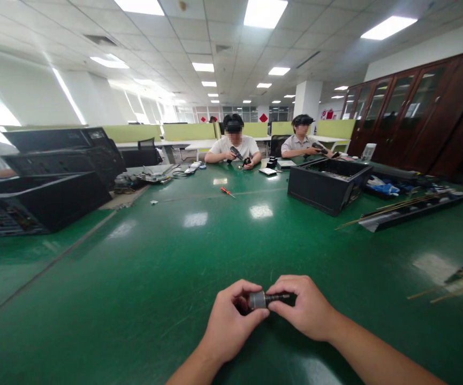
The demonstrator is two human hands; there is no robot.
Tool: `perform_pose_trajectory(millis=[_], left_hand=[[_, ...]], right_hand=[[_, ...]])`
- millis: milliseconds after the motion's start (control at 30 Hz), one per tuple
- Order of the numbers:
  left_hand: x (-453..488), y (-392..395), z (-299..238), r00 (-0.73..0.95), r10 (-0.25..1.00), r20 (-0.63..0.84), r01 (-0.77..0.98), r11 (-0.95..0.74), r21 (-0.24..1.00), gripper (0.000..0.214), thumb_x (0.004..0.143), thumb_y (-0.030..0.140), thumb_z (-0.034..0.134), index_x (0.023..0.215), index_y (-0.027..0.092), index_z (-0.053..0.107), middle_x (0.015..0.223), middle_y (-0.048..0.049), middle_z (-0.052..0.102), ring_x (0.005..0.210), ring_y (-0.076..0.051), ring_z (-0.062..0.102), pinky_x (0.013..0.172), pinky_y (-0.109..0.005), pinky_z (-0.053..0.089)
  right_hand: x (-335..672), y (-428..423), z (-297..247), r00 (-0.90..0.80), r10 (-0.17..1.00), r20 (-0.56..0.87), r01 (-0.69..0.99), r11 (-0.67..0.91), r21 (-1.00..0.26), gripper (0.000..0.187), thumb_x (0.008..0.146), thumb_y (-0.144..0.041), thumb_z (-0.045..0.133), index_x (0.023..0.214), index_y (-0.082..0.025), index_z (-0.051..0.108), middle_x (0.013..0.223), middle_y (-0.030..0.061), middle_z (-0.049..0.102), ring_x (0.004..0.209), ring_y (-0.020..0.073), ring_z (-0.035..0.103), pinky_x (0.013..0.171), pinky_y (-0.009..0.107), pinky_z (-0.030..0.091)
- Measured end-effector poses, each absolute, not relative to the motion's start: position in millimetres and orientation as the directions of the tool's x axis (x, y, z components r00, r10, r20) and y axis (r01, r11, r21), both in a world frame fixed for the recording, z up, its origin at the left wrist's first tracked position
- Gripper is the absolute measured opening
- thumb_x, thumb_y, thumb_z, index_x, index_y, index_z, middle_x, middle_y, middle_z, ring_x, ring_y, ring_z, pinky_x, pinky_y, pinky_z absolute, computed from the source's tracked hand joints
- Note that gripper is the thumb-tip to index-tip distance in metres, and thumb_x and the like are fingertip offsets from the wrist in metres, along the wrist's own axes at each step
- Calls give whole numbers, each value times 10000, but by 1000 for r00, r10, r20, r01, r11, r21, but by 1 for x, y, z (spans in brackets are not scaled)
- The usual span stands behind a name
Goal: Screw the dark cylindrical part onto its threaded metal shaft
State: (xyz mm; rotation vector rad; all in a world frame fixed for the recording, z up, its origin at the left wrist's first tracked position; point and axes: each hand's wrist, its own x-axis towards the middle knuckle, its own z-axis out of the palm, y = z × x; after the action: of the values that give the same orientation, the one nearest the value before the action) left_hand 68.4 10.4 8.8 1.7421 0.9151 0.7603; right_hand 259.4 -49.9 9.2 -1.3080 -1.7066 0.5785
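Just above the green tabletop, both hands meet on a small grey metal cylinder [257, 300] with a thin, dark, ridged shaft pointing right. My left hand [231, 321] grips the cylinder's body between thumb and fingers, and its left end is partly hidden in the grip. Thumb and forefinger of my right hand [309, 310] pinch the shaft close to where it leaves the body. The shaft's tip shows past these fingers. What exact kind of part this is, I cannot make out.
A red-handled screwdriver [226, 191] lies farther off on the green table [154, 267]. Black computer cases stand left [70, 200] and right [315, 187]. Thin brass-coloured rods [392, 207] lie along a metal channel at right. Across the table, two people [235, 147] handle tools.
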Motion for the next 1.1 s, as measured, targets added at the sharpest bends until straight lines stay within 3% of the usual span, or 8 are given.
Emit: perform_pose_trajectory(millis=[233,1100], left_hand=[[69,12,8,524,848,79,225,-228,947,294,654,208,783,932,163,700,744,-10,661,662,-161,565,634,-261,424],[71,8,12,485,870,84,226,-218,949,308,633,242,792,916,149,714,701,-8,657,616,-150,545,594,-254,408]], right_hand=[[258,-53,14,-49,917,396,558,354,-751,145,767,-135,731,879,-221,767,794,-4,727,731,149,656,696,252,449],[260,-54,11,-7,922,388,550,328,-768,137,732,-137,760,840,-221,756,794,-8,733,728,152,669,688,250,457]])
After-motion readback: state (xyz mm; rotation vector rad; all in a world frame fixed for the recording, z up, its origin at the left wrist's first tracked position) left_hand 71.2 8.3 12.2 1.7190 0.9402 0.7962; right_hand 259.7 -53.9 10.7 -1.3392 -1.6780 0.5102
